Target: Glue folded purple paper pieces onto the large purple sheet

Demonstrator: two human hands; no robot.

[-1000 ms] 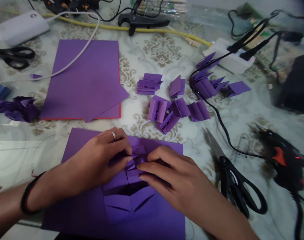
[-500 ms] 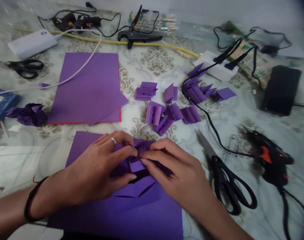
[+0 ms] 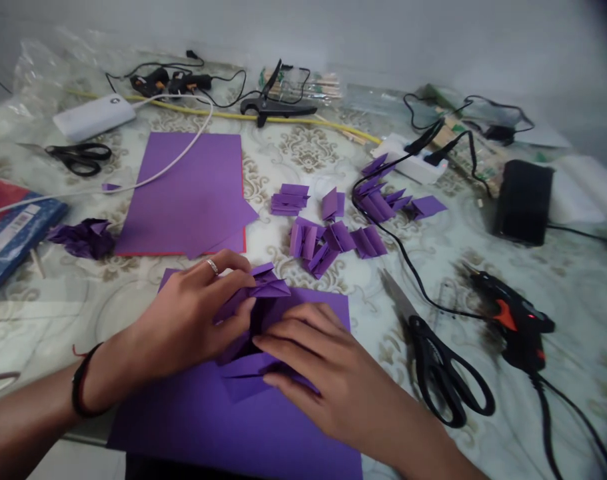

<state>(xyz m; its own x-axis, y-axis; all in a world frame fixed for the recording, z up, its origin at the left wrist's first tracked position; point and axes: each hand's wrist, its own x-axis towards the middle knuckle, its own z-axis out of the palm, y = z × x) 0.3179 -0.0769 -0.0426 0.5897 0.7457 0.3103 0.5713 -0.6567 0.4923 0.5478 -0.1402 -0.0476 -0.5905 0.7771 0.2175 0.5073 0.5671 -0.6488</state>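
Observation:
Between the thumb and fingers of my left hand (image 3: 203,327) is a folded purple paper piece (image 3: 270,281), its pleated end sticking out past the fingertips. My right hand (image 3: 313,360) is closed around the edge of another folded purple paper part (image 3: 248,368), just below and nearer me, with fingertips above and thumb below. A dark gap shows between the two parts; whether they are joined is hidden by my fingers. Both hands are over a large purple sheet (image 3: 233,427) at the table's front edge.
Several folded purple pieces (image 3: 337,237) lie beyond my hands. Scissors (image 3: 440,373) and a glue gun (image 3: 518,320) with its black cord are to the right. At left are stacked purple sheets (image 3: 193,193), crumpled paper (image 3: 86,239) and smaller scissors (image 3: 80,158). A power strip (image 3: 416,160) stands behind.
My hands have moved apart. The left keeps the upper folded piece and has shifted slightly left; the right has let go of it and moved down to the lower folded part. The view has tilted up.

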